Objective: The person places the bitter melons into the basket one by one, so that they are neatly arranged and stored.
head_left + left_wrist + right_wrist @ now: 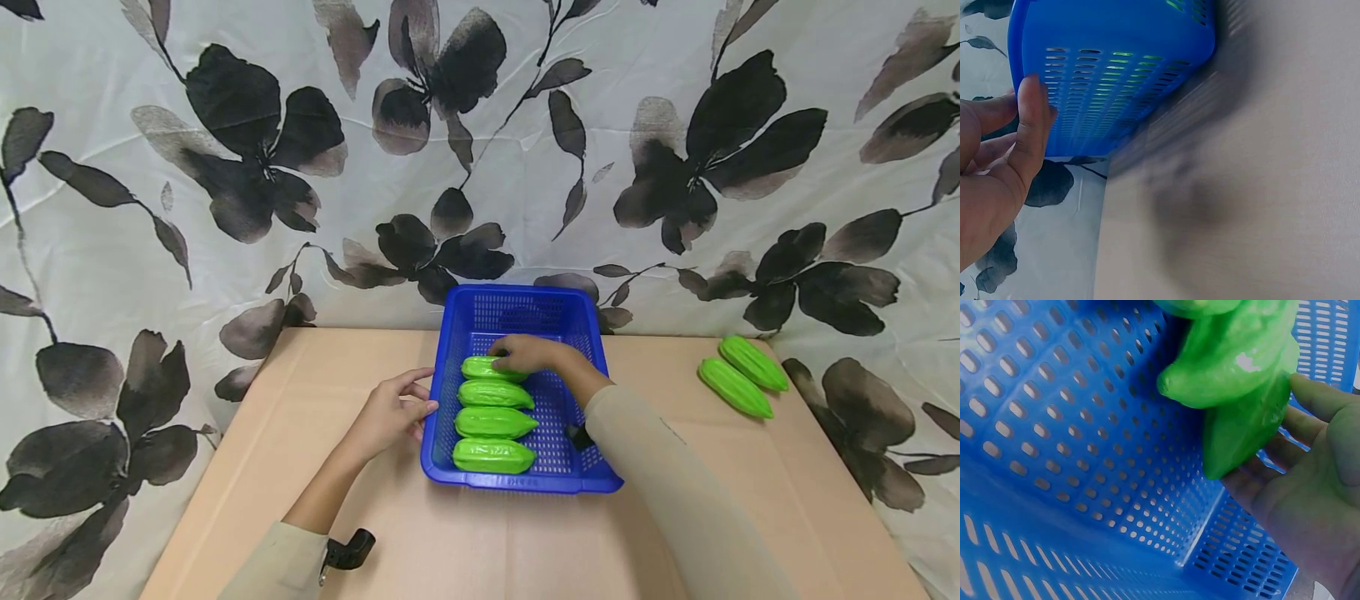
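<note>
A blue perforated plastic basket (577, 482) stands on the table. Inside it, along the left side, several bright green, ridged, gourd-like vegetables lie in a row; the nearest vegetable (493, 456) is by the front wall. At the far end of the row, my right hand (522, 353) holds the farthest green vegetable (1244, 428) between thumb and fingers, partly covering it in the head view. My left hand (392, 410) touches the basket's left side from outside. In the left wrist view, its fingers (1034, 115) rest against the basket wall just below the rim.
Two more green vegetables (735, 387) lie side by side at the table's far right edge. The light wood-coloured table (465, 542) extends around the basket. Behind it hangs a white cloth (555, 183) with dark flowers, close to the basket's back.
</note>
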`<action>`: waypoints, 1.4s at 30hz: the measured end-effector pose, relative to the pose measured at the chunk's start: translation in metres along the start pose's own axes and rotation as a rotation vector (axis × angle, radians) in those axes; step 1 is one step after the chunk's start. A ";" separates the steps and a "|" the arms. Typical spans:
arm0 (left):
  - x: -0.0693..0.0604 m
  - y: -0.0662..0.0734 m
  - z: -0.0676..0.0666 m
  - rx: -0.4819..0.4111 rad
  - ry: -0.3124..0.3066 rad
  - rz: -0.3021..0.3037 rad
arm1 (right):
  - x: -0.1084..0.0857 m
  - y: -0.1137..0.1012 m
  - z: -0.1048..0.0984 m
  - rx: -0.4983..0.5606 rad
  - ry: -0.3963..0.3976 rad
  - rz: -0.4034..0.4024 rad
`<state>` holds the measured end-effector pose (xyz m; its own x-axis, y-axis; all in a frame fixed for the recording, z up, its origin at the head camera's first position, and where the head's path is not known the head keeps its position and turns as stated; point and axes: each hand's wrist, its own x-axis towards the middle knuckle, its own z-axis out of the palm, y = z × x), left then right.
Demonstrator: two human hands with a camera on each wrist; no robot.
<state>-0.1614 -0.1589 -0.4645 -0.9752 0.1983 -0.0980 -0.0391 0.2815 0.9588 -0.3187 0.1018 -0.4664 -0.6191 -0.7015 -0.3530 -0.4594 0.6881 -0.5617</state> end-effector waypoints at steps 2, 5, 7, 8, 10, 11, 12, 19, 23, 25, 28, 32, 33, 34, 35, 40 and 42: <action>-0.001 -0.001 -0.001 0.005 0.000 0.001 | -0.001 -0.002 0.003 0.008 0.010 -0.003; -0.003 -0.002 -0.003 0.008 -0.005 0.007 | -0.002 -0.004 0.007 0.007 0.022 -0.005; -0.003 -0.003 -0.004 0.008 -0.010 0.011 | -0.004 -0.006 0.009 0.010 0.028 -0.001; -0.004 -0.003 -0.004 0.007 -0.013 0.013 | -0.004 -0.007 0.010 0.011 0.029 0.002; -0.004 -0.004 -0.005 0.008 -0.017 0.014 | -0.005 -0.008 0.011 0.013 0.030 0.004; -0.005 -0.004 -0.006 0.008 -0.019 0.013 | -0.005 -0.009 0.012 0.015 0.030 0.006; -0.005 -0.004 -0.006 0.008 -0.021 0.012 | -0.006 -0.009 0.012 0.018 0.029 0.009; -0.004 -0.003 -0.006 0.019 -0.014 0.012 | -0.004 -0.008 0.012 0.026 0.030 0.012; -0.004 -0.004 -0.006 0.010 -0.015 0.008 | -0.004 -0.008 0.014 0.037 0.036 0.019; -0.004 -0.004 -0.006 0.004 -0.016 0.002 | -0.004 -0.008 0.015 0.050 0.037 0.027; -0.004 -0.003 -0.005 -0.001 -0.015 -0.007 | -0.003 -0.007 0.017 0.061 0.042 0.036; -0.004 -0.002 -0.004 -0.003 -0.013 -0.011 | -0.002 -0.006 0.018 0.064 0.049 0.043; -0.004 -0.001 -0.004 -0.003 -0.012 -0.012 | -0.002 -0.006 0.018 0.066 0.050 0.044; -0.004 -0.001 -0.004 -0.002 -0.011 -0.011 | -0.002 -0.006 0.017 0.064 0.050 0.043; -0.004 -0.002 -0.004 0.000 -0.011 -0.010 | -0.002 -0.006 0.017 0.063 0.051 0.038; -0.003 -0.001 -0.003 0.000 -0.007 -0.015 | -0.002 -0.004 0.015 0.049 0.070 0.000; -0.003 -0.001 -0.003 -0.002 -0.005 -0.016 | -0.001 -0.003 0.014 0.042 0.080 -0.012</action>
<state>-0.1595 -0.1619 -0.4641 -0.9734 0.1980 -0.1149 -0.0555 0.2826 0.9576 -0.3077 0.0977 -0.4748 -0.6631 -0.6916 -0.2863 -0.4409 0.6700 -0.5973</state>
